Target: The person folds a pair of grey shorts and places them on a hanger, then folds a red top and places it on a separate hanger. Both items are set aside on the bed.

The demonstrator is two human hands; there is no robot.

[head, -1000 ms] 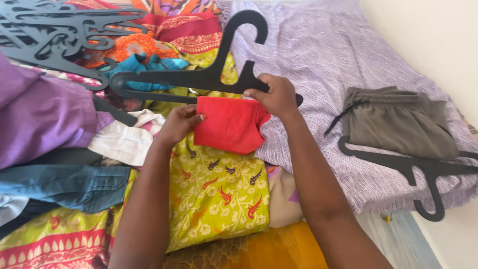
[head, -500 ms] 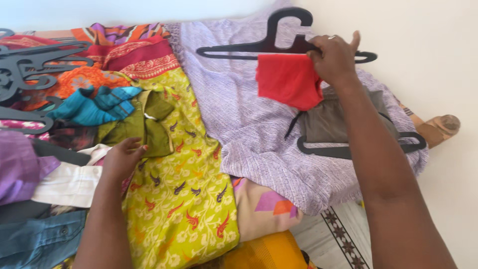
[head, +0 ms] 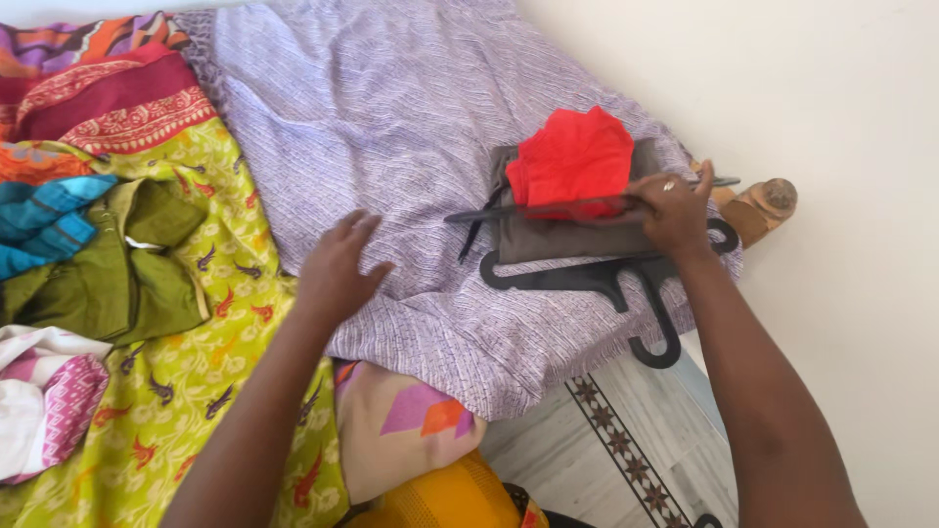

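Note:
My right hand [head: 675,207] grips a black plastic hanger [head: 489,213] that carries a folded red garment [head: 572,156]. The red garment lies on top of an olive-grey garment [head: 558,240], which sits on a second black hanger [head: 626,284] near the right edge of the bed. My left hand [head: 337,269] rests flat, fingers spread, on the lilac textured cloth [head: 391,117] and holds nothing.
A yellow-green printed cloth [head: 196,391], a dark green blouse [head: 127,264], a teal piece [head: 49,220] and red-orange patterned fabrics [head: 108,88] lie at the left. A white wall [head: 831,98] and tiled floor [head: 626,440] are on the right, with a brown object [head: 763,205] by the wall.
My right hand has carried the hanger with the red garment down onto the olive-grey garment. My left hand moved from the yellow-green cloth onto the lilac cloth. The view shifted right.

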